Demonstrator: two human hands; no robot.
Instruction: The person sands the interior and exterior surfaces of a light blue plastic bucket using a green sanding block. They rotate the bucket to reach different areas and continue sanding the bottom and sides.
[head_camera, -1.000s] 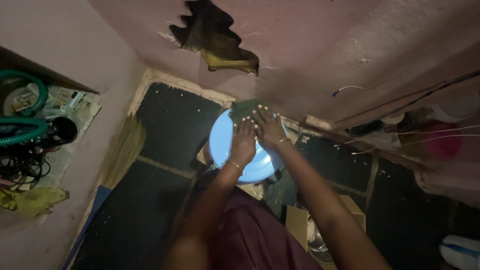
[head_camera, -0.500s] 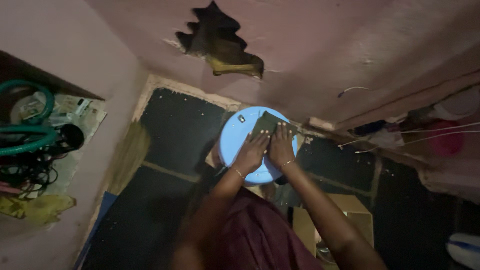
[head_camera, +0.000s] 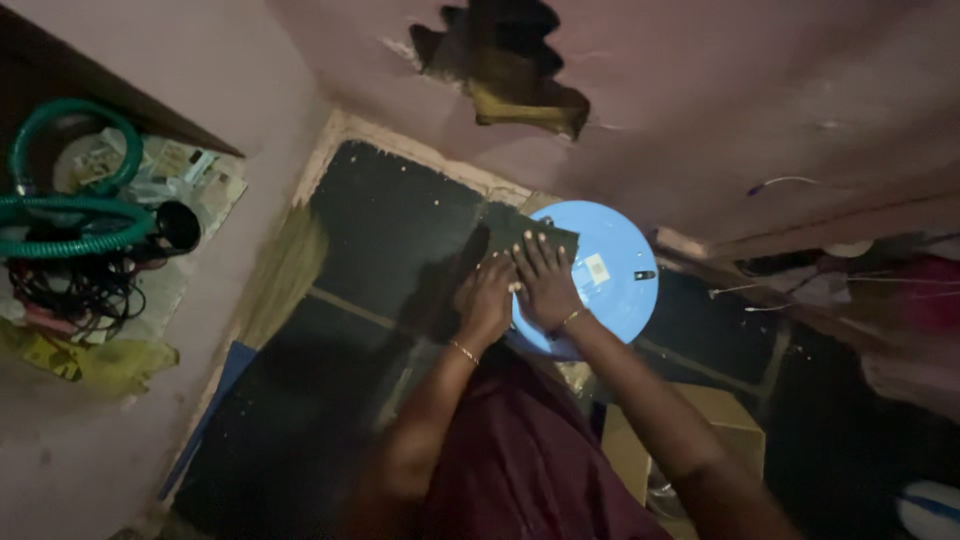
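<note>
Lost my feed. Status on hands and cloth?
Both hands, left hand and right hand, flat on dark cloth. Cloth lies over blue round lid. Nothing blocking.

The round lid (head_camera: 610, 275) is light blue, with a small white label and a small black mark on it. The folded cloth (head_camera: 530, 240) on it is dark green. The floor (head_camera: 390, 230) is black, with thin pale seams. The walls (head_camera: 700, 90) are dusty pink; the coiled hose (head_camera: 70, 200) is teal green. The garment (head_camera: 520, 470) is deep maroon, the cardboard box (head_camera: 720, 420) tan.
</note>
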